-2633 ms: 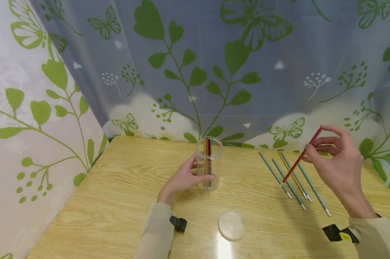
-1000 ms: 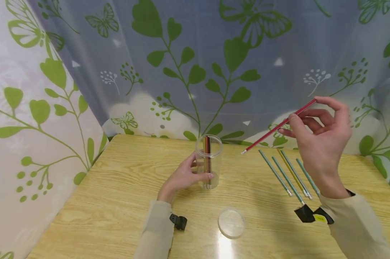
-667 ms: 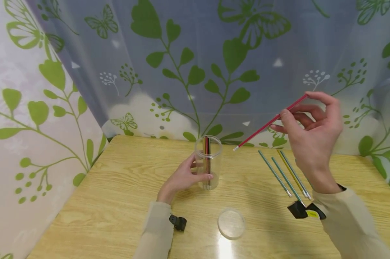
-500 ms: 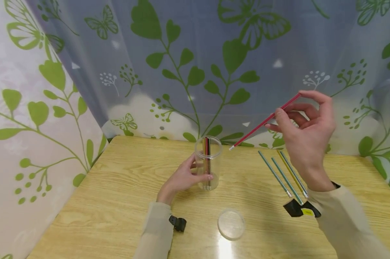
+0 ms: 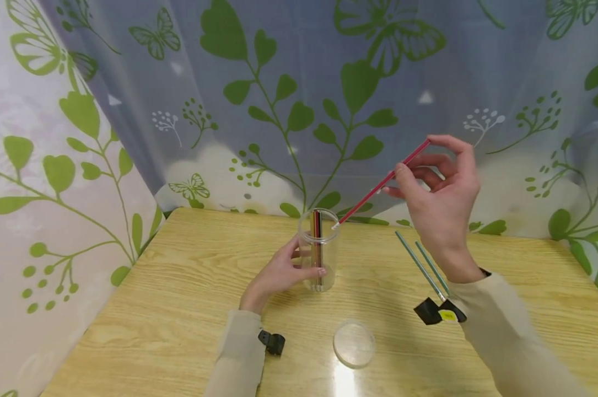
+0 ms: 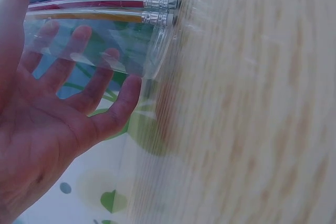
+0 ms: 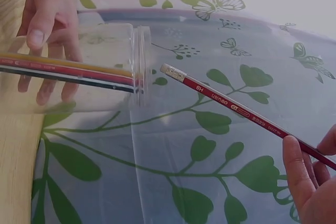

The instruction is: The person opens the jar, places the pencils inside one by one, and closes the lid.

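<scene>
Steadying the jar (image 5: 330,258), my left hand (image 5: 279,273) curls round it; my right hand (image 5: 442,204) pinches a red pencil (image 5: 363,200), eraser (image 5: 335,226) seemingly just outside.

Jar (image 5: 330,255): clear, glossy, smooth plastic. Lid (image 5: 354,344): translucent plastic. Red pencil (image 5: 368,196): smooth glossy paint, shiny metal ferrule (image 7: 174,73). Bench (image 5: 179,270): wood-grained, smooth, glossy sheen. Curtain (image 5: 289,49): matt cloth. Sleeves (image 5: 240,353): matt cloth.

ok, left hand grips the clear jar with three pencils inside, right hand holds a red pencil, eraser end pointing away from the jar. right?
One slip: the eraser end of the red pencil points toward the clear jar, not away; the right wrist view shows it. The rest stands: left hand grips the jar, three pencils inside, red pencil in the right hand.
</scene>
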`<state>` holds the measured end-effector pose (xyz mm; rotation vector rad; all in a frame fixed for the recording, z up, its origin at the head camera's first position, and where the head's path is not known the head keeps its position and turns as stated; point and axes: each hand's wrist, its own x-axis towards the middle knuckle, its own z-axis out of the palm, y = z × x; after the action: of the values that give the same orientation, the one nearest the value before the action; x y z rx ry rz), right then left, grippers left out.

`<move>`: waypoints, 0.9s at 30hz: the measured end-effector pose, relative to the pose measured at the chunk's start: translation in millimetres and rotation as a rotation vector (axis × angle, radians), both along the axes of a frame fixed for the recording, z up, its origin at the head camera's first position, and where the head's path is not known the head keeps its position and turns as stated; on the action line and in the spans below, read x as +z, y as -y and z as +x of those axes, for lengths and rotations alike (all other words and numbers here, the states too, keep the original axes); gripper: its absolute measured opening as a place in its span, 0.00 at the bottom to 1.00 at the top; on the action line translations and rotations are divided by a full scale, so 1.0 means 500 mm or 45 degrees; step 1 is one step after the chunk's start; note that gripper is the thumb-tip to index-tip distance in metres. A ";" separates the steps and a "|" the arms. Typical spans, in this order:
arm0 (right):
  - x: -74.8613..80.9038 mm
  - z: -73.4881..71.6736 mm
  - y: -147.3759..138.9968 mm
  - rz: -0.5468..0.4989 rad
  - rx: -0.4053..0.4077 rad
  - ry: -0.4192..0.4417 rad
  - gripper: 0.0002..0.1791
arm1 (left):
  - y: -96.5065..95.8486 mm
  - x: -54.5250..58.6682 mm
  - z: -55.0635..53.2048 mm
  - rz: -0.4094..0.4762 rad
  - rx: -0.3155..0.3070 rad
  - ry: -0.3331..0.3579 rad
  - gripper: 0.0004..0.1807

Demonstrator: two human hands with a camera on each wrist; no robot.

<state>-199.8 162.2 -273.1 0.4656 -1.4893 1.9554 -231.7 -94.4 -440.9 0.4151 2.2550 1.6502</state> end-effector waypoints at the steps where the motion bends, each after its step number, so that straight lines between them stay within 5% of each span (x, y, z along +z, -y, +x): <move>1: -0.002 -0.002 0.004 0.014 -0.001 0.000 0.27 | 0.000 0.001 0.000 0.002 0.002 0.002 0.47; 27: -0.071 -0.034 0.094 0.416 -0.006 0.086 0.28 | -0.001 0.009 -0.001 -0.021 0.004 -0.015 0.49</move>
<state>-216.7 115.2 -308.5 0.5385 -1.8618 1.7431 -232.2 -93.7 -436.5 0.4184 2.2779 1.6336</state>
